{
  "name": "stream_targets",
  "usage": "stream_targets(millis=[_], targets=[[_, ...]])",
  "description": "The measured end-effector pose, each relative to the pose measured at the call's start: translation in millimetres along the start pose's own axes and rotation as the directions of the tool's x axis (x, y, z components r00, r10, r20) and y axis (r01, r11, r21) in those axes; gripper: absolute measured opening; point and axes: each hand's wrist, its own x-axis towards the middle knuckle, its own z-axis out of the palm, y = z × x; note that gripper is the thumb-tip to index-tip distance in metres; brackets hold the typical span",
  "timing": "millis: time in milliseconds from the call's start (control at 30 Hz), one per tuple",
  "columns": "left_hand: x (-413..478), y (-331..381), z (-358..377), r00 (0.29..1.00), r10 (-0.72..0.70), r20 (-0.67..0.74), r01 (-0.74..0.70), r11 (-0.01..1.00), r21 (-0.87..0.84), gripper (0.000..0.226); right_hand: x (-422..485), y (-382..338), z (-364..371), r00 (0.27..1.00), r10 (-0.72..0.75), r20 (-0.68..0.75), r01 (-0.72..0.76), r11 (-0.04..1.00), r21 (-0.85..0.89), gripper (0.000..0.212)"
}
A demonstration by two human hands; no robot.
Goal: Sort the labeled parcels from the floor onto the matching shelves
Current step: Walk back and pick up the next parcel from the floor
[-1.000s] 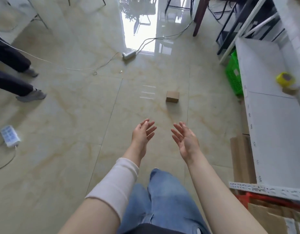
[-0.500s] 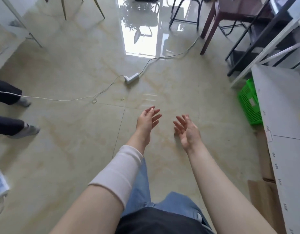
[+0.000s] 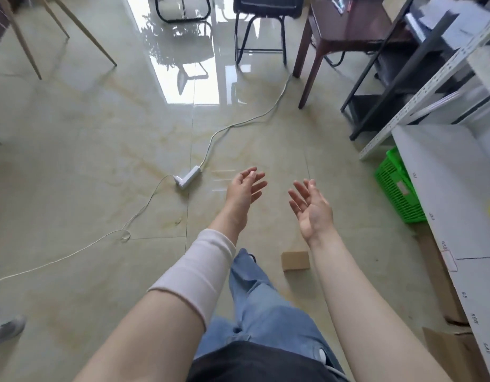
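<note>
A small brown cardboard parcel (image 3: 295, 260) lies on the glossy tiled floor, just below my right wrist and beside my right leg. My left hand (image 3: 245, 188) is stretched forward, fingers apart, holding nothing. My right hand (image 3: 311, 208) is also held out, palm turned inward, fingers spread and empty. Both hands hover above the floor, beyond the parcel. The white shelf (image 3: 444, 194) with number labels along its edge runs down the right side.
A green plastic basket (image 3: 398, 188) sits under the shelf. A white power strip (image 3: 188, 179) and its cable (image 3: 238, 125) cross the floor ahead. Flat cardboard (image 3: 442, 285) lies under the shelf. Chairs and a dark table (image 3: 345, 26) stand at the back. Another person's shoe (image 3: 5, 329) is at left.
The view has tilted up and moved forward; the parcel now appears near my right forearm instead of ahead of my hands. Both hands stay open and empty.
</note>
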Motion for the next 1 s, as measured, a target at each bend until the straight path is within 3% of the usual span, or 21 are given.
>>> stream_targets(millis=[300, 533, 700, 833, 1000], targets=[[143, 88, 87, 0.987, -0.036, 0.157, 0.019, 0.994, 0.108, 0.037, 129, -98, 71, 0.995, -0.081, -0.06, 0.086, 0.993, 0.084, 0.025], [259, 119, 157, 0.928, -0.154, 0.338, 0.063, 0.962, 0.265, 0.035, 219, -137, 92, 0.95, -0.13, -0.285, 0.188, 0.964, 0.186, 0.032], [321, 140, 209, 0.808, -0.305, 0.504, 0.064, 0.896, 0.44, 0.035, 259, -166, 95, 0.838, -0.111, -0.535, 0.303, 0.909, 0.286, 0.041], [347, 137, 248, 0.708, -0.426, 0.564, 0.059, 0.831, 0.554, 0.036, 267, -170, 89, 0.716, -0.006, -0.698, 0.375, 0.846, 0.378, 0.041], [331, 97, 295, 0.513, -0.618, 0.596, 0.022, 0.703, 0.711, 0.035, 248, -163, 55, 0.52, 0.125, -0.845, 0.497, 0.76, 0.419, 0.042]])
